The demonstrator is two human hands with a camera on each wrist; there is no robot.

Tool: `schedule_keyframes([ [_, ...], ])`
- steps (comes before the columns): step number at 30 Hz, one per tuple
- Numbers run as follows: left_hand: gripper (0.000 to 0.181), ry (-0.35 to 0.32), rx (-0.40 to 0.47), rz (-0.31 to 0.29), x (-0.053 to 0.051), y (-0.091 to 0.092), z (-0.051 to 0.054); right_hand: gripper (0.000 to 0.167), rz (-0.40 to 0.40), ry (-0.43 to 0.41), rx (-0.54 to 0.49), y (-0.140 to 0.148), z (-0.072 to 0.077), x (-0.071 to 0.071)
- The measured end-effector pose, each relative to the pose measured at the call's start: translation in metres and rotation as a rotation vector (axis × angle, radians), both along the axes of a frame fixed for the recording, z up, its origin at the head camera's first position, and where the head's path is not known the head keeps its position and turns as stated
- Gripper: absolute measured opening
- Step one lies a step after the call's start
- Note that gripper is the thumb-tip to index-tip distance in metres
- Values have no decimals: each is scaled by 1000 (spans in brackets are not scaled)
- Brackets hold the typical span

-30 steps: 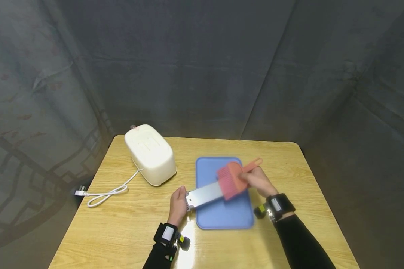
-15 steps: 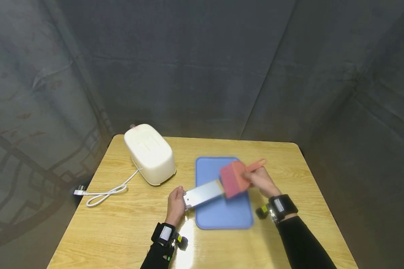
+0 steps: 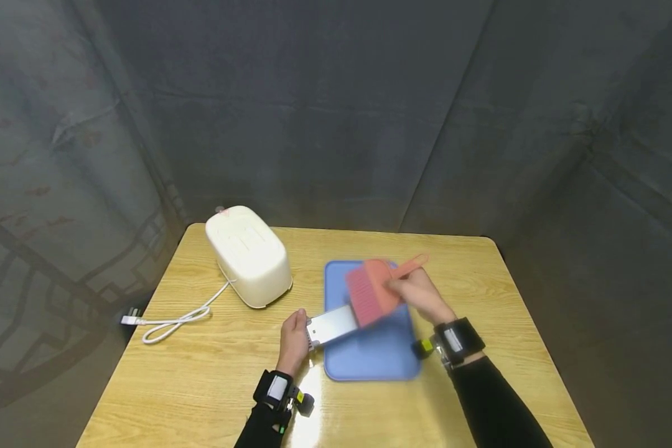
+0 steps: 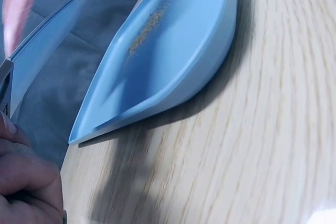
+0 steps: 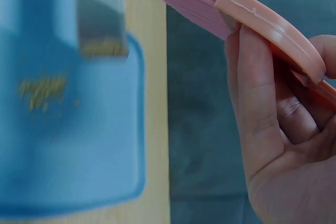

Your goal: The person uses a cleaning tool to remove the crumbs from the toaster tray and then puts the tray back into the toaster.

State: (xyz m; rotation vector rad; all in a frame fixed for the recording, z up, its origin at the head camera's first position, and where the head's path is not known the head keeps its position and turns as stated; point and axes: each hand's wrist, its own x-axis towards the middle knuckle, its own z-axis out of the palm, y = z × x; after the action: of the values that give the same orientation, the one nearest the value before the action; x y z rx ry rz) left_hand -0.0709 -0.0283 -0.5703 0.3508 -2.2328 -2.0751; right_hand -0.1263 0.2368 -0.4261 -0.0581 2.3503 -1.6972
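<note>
My left hand [image 3: 294,341] grips one end of a flat metal crumb tray [image 3: 331,325], which slants out above a blue tray [image 3: 369,364]. In the right wrist view, brown crumbs [image 5: 102,48] line the far end of the crumb tray. My right hand [image 3: 422,295] holds an orange brush [image 3: 382,286] with pink bristles by the base of its handle. From the head view the bristles overlap the crumb tray's far end; whether they touch it is unclear. A small heap of crumbs [image 5: 42,88] lies on the blue tray, seen also in the left wrist view.
A cream toaster [image 3: 249,252] stands at the back left of the wooden table [image 3: 453,398]. Its white cord [image 3: 173,325] lies looped towards the left edge, with the plug [image 3: 131,320] at that edge. Grey cloth [image 3: 313,124] hangs behind the table.
The brush drew back right to the crumb tray's far end, then swung left over it again with my right hand. My left hand and the crumb tray barely moved.
</note>
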Motion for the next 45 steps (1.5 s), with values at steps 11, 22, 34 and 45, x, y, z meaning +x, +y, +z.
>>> schedule_keyframes([
  [11, 38, -4, -24, -2, 1, 8, 5, 16, 101, 1, 32, -49, -11, 14],
  [22, 41, 24, -12, -18, -2, 8, 9, 17, 121, -36, 35, -60, -24, 22],
  [34, 40, 38, -11, -32, -1, 10, 10, 15, 104, -48, 56, -52, -33, 19],
  [45, 39, 28, 8, -26, 0, 12, 10, 19, 97, -25, 44, -34, -29, 14],
])
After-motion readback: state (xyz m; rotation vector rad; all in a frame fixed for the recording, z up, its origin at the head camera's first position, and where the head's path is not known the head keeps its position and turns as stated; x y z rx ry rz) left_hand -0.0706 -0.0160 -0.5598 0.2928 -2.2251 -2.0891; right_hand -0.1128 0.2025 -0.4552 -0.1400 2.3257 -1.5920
